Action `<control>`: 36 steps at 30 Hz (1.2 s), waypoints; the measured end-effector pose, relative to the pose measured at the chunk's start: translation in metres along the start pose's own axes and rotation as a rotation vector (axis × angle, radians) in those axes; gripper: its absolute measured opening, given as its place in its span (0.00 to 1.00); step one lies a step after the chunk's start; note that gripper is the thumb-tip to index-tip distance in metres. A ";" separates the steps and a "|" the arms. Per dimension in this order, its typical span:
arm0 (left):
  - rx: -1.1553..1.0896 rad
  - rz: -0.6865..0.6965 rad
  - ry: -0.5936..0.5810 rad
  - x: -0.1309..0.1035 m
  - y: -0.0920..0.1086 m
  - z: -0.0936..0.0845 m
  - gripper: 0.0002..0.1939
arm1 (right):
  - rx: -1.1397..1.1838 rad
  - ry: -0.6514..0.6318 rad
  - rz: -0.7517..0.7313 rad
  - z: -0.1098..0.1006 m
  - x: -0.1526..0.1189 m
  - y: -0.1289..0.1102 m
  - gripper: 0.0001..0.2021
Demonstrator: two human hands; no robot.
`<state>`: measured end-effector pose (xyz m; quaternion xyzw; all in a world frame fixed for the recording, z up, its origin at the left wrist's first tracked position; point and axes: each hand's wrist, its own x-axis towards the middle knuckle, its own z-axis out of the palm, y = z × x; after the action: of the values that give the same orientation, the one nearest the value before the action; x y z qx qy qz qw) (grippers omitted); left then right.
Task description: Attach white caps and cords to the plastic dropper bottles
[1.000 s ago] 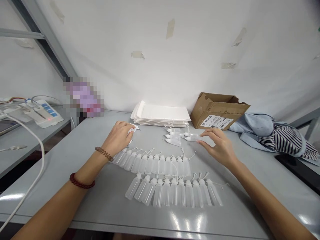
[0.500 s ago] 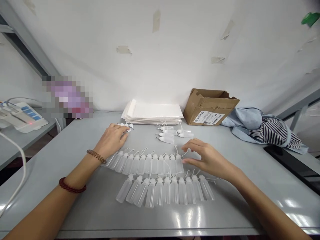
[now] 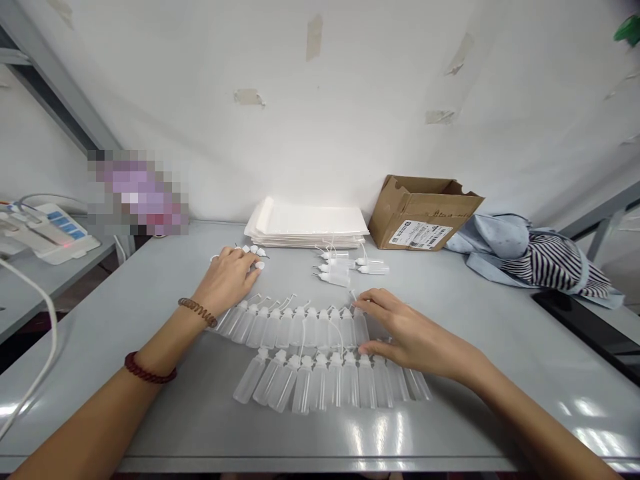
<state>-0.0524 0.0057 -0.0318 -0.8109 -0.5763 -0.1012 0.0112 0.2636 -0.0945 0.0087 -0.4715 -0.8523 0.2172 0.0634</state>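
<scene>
Two curved rows of clear plastic dropper bottles with white caps lie on the grey table: a back row (image 3: 289,329) and a front row (image 3: 320,385). My left hand (image 3: 227,275) rests palm down beyond the back row's left end, fingers bent and slightly apart. Beside its fingertips is a small white needle-tip cap (image 3: 259,265); more such caps (image 3: 254,250) lie just past the fingers. At the back row's right end, my right hand (image 3: 407,330) is open. Its fingers are near the top of the last bottle (image 3: 360,327), its thumb near the bottom. Part of the front row is hidden beneath this hand.
Several loose bottles with needle caps (image 3: 336,272) lie farther back. Behind them stand a stack of white envelopes (image 3: 310,223) and an open cardboard box (image 3: 420,217). Folded cloth (image 3: 545,257) and a black phone-like slab (image 3: 590,333) are on the right. A white cable (image 3: 47,320) hangs left.
My right hand has moved left and slightly down, onto the end bottle of the back row. My left hand has shifted slightly right, and the cap at its fingertips has come a little nearer.
</scene>
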 end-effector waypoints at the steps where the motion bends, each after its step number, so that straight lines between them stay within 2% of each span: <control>1: -0.008 0.000 0.002 0.000 0.000 -0.001 0.19 | -0.010 0.005 0.004 0.000 0.000 0.000 0.26; 16: -0.184 -0.027 0.047 -0.001 0.015 -0.011 0.14 | -0.069 0.023 -0.027 0.001 0.003 0.004 0.22; 19: -0.273 -0.078 0.060 -0.003 0.023 -0.019 0.13 | -0.059 0.099 -0.074 0.002 0.002 0.007 0.24; 23: -0.453 -0.152 0.088 -0.008 0.035 -0.030 0.12 | -0.100 0.291 -0.189 0.005 0.003 0.011 0.25; 25: -0.563 -0.147 0.083 -0.011 0.042 -0.033 0.11 | -0.130 0.380 -0.256 0.007 0.004 0.010 0.26; 28: -0.732 -0.051 0.024 -0.017 0.055 -0.035 0.10 | -0.137 0.458 -0.357 0.009 0.004 0.005 0.27; 30: -0.838 0.035 -0.045 -0.022 0.065 -0.035 0.09 | -0.073 0.453 -0.403 0.010 0.003 -0.002 0.29; 33: -0.998 0.114 -0.196 -0.029 0.080 -0.035 0.07 | 0.200 0.348 -0.407 0.010 0.000 -0.014 0.31; 36: -1.167 0.171 -0.366 -0.035 0.089 -0.036 0.07 | 0.541 0.206 -0.336 0.010 -0.001 -0.022 0.32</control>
<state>0.0147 -0.0618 0.0057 -0.7308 -0.3512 -0.2580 -0.5253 0.2444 -0.1088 0.0097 -0.3099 -0.8187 0.3733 0.3071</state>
